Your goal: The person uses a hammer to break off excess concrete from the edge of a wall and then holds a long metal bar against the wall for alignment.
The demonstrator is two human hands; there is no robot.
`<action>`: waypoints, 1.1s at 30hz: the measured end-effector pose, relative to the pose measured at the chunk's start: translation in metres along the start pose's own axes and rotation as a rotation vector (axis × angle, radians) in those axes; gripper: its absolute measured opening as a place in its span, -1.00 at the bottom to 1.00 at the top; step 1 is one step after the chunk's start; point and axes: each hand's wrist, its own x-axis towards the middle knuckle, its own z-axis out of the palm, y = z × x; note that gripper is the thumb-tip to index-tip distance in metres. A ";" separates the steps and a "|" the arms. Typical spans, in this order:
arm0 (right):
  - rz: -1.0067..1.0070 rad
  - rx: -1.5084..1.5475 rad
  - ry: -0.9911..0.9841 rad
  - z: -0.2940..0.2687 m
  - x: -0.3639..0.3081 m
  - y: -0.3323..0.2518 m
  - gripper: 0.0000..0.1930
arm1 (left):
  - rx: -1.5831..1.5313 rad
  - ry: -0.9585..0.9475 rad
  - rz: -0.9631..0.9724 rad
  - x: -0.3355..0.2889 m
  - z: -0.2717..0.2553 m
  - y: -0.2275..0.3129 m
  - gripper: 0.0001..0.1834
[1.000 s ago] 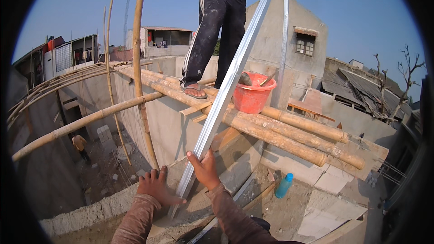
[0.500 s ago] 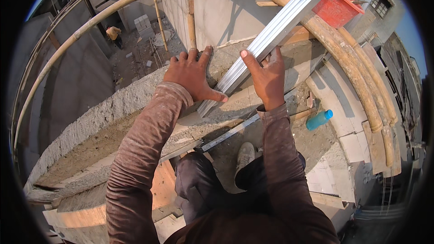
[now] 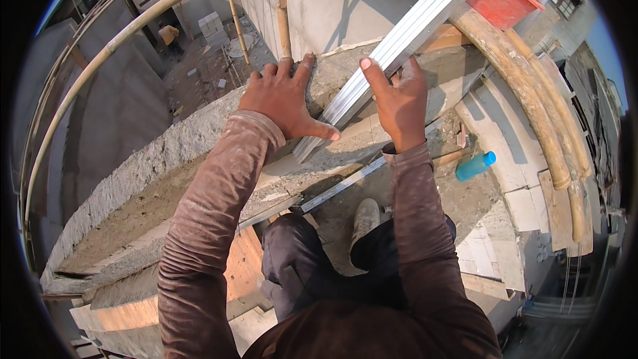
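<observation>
A long silver aluminium straightedge [image 3: 407,34] lies slantwise across the rough top of a concrete wall [image 3: 166,136], running up and away to the right. My right hand [image 3: 402,108] grips its right side, thumb on the upper face and fingers curled partly out of sight beneath. To the left of the bar, my left hand [image 3: 280,101] rests on the wall top with fingers spread. Its thumb reaches across to the straightedge near the bar's lower end.
A red tub [image 3: 503,3] stands by thick bamboo poles [image 3: 518,86] at upper right. A blue bottle [image 3: 474,167] and a second metal bar [image 3: 345,186] are below the wall. Beyond the wall, far down at left, is a person [image 3: 169,34] near stacked blocks [image 3: 211,26].
The whole view has shifted slightly. Both hands keep nearly the same places on the straightedge and wall. A foot seen earlier at the top edge is out of view.
</observation>
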 end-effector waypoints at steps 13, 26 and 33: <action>0.029 -0.059 0.008 -0.006 0.001 0.006 -0.67 | 0.027 -0.038 -0.012 0.001 0.002 -0.001 0.66; 0.042 -0.040 0.009 -0.007 0.001 0.006 -0.67 | 0.020 -0.038 -0.015 0.000 0.000 0.000 0.65; 0.021 -0.049 0.014 -0.012 0.004 0.012 -0.68 | 0.030 -0.028 -0.016 0.000 0.001 0.000 0.64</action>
